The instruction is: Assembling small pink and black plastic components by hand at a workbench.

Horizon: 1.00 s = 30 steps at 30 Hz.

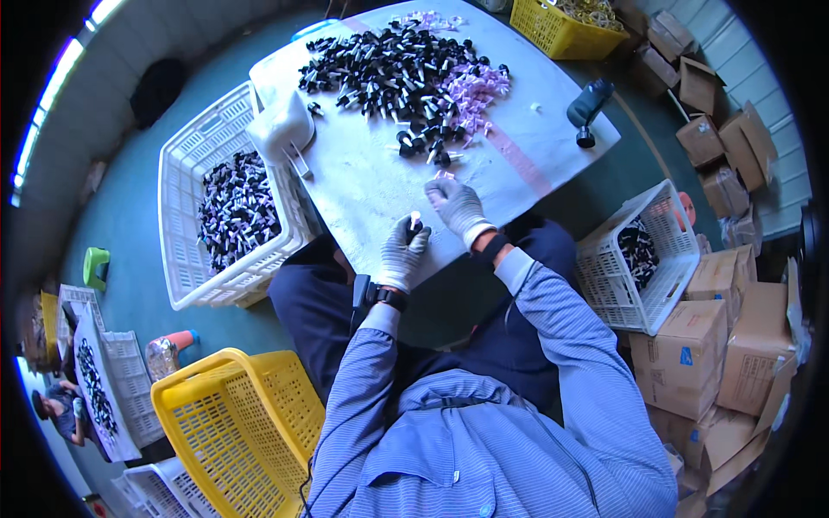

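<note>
My left hand [403, 254], in a whitish knit glove, is closed on a small black part with a white tip [415, 218], held upright over the table's near edge. My gloved right hand [458, 207] is farther forward, its fingers pinched together at a small pink plastic piece [444, 175]. Beyond both hands, a heap of black parts with pale stems [376, 69] covers the far part of the white table [345, 190]. Loose pink pieces [475, 91] lie along the heap's right side.
At the table's left stands a white crate [186, 250] of finished-looking black and pink parts. A white scoop-like container [282, 129] and a dark green bottle [591, 104] sit on the table. Yellow basket [194, 406], right-hand white crate [604, 289] and cardboard boxes [682, 354] surround me.
</note>
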Available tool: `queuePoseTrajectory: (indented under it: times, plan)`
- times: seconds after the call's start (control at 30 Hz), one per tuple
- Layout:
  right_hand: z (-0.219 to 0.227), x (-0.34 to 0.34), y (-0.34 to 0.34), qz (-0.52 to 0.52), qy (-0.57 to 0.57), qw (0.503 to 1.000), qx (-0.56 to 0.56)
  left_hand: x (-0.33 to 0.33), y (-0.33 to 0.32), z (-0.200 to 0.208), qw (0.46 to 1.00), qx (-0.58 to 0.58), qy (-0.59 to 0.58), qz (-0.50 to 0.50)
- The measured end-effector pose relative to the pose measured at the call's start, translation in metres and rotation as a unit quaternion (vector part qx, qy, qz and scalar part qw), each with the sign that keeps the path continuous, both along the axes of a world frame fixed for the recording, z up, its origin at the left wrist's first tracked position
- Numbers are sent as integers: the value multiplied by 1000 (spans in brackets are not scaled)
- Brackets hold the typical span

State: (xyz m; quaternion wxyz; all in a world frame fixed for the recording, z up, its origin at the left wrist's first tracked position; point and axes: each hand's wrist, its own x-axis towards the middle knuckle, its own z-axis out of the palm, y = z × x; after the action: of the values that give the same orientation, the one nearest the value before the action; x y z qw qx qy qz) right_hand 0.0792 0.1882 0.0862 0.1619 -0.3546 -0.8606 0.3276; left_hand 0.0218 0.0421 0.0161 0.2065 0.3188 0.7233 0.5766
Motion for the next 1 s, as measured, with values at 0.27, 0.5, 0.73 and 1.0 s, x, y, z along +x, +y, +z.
queuePoseTrajectory:
  times: [0.27, 0.5, 0.73, 1.0]
  plan:
    - [-37, 39, 62, -106, -77, 991, -2, -54, -4, 36, 957, 5, -279, 79]
    - [-29, 13, 90, -91, -76, 988, 95, -228, -67, 41, 949, 74, -274, 133]
    - [-45, -29, 115, 5, -250, 949, 190, -272, -112, 24, 915, 152, -243, 283]
    - [-42, 2, 105, -5, -216, 960, 179, -103, -12, 29, 970, 3, -236, 52]
